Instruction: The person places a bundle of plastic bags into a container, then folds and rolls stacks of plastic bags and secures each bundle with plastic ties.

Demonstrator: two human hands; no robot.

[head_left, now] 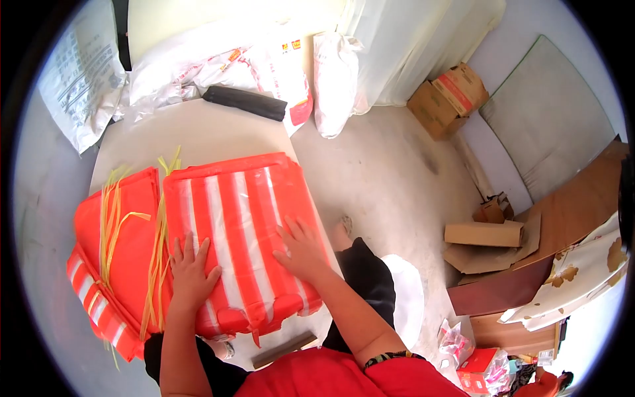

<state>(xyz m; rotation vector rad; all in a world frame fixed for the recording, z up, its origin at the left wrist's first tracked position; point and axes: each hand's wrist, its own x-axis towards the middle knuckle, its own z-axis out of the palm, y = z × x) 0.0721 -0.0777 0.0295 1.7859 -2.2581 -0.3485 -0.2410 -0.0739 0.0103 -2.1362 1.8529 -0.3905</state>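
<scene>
A stack of red and white striped plastic bags (228,212) lies on the table (198,129), its lower end at the table's near edge. My left hand (192,274) rests flat on the left side of the stack, fingers spread. On the right side, my right hand (302,251) also lies with its fingers apart. Neither hand grips anything. Left of the stack is a second pile of red plastic (135,228), partly folded, with yellow strips (159,264) lying over it and between the two piles.
A black roll (245,102) lies at the table's far edge, near white sacks (218,69). Another white sack (335,86) stands on the floor beyond. Cardboard boxes (450,99) are by the back wall; an opened carton (486,235) is at the right.
</scene>
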